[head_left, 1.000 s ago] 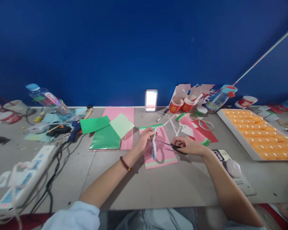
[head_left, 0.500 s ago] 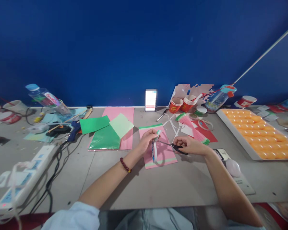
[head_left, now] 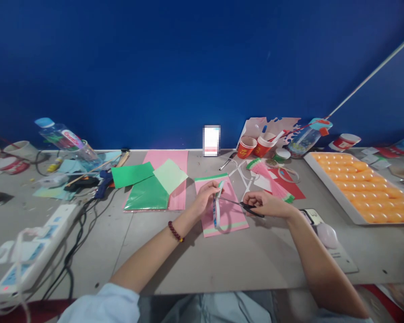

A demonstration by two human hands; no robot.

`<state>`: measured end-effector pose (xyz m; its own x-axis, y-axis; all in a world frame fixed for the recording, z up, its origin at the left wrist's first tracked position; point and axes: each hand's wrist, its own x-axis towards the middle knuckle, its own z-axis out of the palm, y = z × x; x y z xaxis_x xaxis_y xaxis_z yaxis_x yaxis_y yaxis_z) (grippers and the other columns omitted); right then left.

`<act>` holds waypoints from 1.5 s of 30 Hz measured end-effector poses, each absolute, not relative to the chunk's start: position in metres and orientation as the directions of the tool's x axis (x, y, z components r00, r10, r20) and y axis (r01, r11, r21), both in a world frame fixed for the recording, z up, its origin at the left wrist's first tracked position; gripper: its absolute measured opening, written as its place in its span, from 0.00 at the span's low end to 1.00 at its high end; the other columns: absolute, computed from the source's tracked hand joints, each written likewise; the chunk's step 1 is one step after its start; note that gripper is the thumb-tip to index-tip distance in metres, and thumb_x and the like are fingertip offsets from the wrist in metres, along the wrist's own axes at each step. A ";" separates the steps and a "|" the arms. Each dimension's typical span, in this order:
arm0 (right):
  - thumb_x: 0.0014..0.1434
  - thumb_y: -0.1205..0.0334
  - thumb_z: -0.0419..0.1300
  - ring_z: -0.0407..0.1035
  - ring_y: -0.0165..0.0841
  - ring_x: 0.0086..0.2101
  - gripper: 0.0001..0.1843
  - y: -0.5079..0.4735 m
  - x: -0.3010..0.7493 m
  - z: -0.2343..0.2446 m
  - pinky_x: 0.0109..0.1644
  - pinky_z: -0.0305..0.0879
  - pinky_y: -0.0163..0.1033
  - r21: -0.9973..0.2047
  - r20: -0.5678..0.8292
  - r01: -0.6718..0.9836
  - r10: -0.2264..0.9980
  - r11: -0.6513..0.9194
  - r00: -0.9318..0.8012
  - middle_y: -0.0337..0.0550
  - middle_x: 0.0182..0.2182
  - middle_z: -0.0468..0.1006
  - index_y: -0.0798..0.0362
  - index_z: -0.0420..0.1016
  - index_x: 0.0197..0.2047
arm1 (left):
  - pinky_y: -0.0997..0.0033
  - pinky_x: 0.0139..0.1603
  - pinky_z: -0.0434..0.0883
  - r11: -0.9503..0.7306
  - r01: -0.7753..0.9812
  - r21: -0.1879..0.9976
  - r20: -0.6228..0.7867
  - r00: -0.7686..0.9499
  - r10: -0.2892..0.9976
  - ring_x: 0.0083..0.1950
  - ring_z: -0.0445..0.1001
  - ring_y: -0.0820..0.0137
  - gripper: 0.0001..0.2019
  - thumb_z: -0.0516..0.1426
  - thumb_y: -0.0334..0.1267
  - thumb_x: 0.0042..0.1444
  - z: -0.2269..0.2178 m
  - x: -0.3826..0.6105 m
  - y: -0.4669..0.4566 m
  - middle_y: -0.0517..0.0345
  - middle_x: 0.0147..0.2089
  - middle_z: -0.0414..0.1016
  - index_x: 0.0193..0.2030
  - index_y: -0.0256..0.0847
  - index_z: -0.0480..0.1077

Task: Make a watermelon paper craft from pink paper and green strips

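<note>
My left hand is closed on a narrow white roll of tape, its blue-printed inner side partly showing. At its top, the tape's end and a bit of green show by the fingertips. My right hand grips black-handled scissors, whose blades point left and reach the tape just below my left fingers. I cannot make out whether the blades touch it. Under both lies a pink paper sheet with a green strip along its far edge and a pale green one along its near edge.
Green sheets lie to the left, near a blue glue gun and a power strip. On the right are a folded pink-and-green paper fan, red paper cups, a phone and a tray of orange balls.
The tape's upper end has shifted slightly at my left fingertips. Both hands and the scissors are almost where they were.
</note>
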<state>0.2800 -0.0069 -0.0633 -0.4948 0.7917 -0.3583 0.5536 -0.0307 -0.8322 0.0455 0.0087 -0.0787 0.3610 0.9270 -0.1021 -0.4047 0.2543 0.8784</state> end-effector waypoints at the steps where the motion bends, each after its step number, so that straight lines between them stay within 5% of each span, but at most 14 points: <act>1: 0.49 0.57 0.62 0.55 0.25 0.23 0.11 -0.007 0.280 -0.063 0.27 0.52 0.32 -0.834 -0.359 0.551 0.791 -0.034 -0.495 0.31 0.21 0.62 0.53 0.68 0.34 | 0.74 0.32 0.59 0.251 -0.406 0.879 -0.099 0.359 0.928 0.28 0.62 0.74 0.06 0.59 0.36 0.43 -0.079 0.045 0.009 0.60 0.27 0.67 0.23 0.39 0.64; 45: 0.48 0.62 0.60 0.59 0.26 0.23 0.09 -0.006 0.284 -0.066 0.28 0.54 0.32 -0.825 -0.368 0.563 0.798 -0.044 -0.477 0.32 0.20 0.66 0.53 0.70 0.34 | 0.72 0.32 0.58 0.274 -0.410 0.870 -0.117 0.369 0.922 0.30 0.64 0.72 0.07 0.59 0.38 0.42 -0.081 0.046 0.010 0.58 0.29 0.69 0.25 0.40 0.65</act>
<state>0.2843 -0.0061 -0.0661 -0.4770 0.7980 -0.3684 0.5633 -0.0442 -0.8250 0.0456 0.0097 -0.0808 0.3692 0.9220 -0.1166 -0.4097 0.2741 0.8701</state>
